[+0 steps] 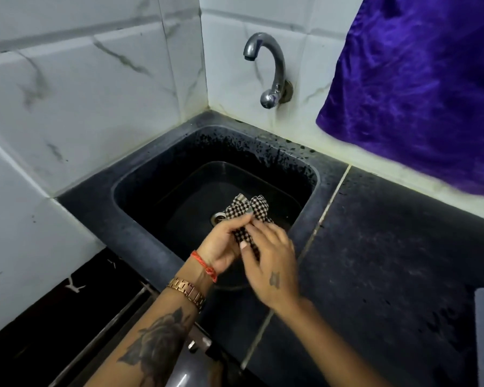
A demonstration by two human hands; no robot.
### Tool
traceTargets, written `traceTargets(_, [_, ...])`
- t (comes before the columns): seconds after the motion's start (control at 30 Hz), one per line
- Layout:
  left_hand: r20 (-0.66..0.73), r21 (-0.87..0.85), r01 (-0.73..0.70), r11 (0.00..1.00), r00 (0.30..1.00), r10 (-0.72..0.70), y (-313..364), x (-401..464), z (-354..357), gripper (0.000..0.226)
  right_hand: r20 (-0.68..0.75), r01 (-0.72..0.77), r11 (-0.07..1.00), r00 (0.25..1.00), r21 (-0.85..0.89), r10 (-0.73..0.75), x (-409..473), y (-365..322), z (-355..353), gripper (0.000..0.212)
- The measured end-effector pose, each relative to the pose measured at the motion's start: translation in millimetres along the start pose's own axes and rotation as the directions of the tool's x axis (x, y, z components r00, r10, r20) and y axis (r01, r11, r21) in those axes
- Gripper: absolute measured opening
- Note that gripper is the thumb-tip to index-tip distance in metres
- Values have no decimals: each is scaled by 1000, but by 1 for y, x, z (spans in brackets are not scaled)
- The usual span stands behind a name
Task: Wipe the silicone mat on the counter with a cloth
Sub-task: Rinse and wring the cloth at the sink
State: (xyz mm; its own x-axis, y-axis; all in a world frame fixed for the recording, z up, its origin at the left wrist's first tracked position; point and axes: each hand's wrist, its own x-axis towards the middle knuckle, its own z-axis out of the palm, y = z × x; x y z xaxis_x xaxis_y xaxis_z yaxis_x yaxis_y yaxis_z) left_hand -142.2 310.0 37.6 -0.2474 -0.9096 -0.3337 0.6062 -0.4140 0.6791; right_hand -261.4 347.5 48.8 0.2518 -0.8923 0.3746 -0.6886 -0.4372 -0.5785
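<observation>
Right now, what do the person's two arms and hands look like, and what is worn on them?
Both forearms are bare, without sleeves. The left hand has a red thread tied at its wrist, and below it a metal link watch band in a rose-gold tone. A large dark rose tattoo covers the left forearm. The right hand bears a small dark tattoo on its back.

Probably a home kitchen: dark stone sink point(305, 174), wall tap point(271, 71), marbled tiles point(81, 93), dark counter point(389, 247).
</observation>
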Motion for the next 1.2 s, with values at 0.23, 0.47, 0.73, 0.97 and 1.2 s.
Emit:
traceTargets(0.23, [-53, -24, 58, 998, 997, -59, 38, 34, -32, 41, 441, -582, 616, 810, 531, 386, 69, 45, -6, 53])
traceTargets(0.47, [-287, 157, -13, 987, 956, 59, 72, 76, -47, 36, 560, -659, 382, 752, 648, 347, 117, 47, 28, 22])
traceTargets(0.73, [-239, 212, 88, 973, 970, -35, 111, 112, -72, 52, 605, -724, 319, 688, 612, 400, 166, 48, 63, 33])
traceTargets(0.97, [-331, -46, 104, 994, 937, -113, 140, 166, -88, 36, 748, -789, 64, 602, 611, 280, 225, 59, 89, 43])
traceTargets(1.2, [-294, -158, -9, 987, 955, -38, 185, 223, -107, 21, 740, -752, -98, 604, 652, 296, 314, 80, 131, 39])
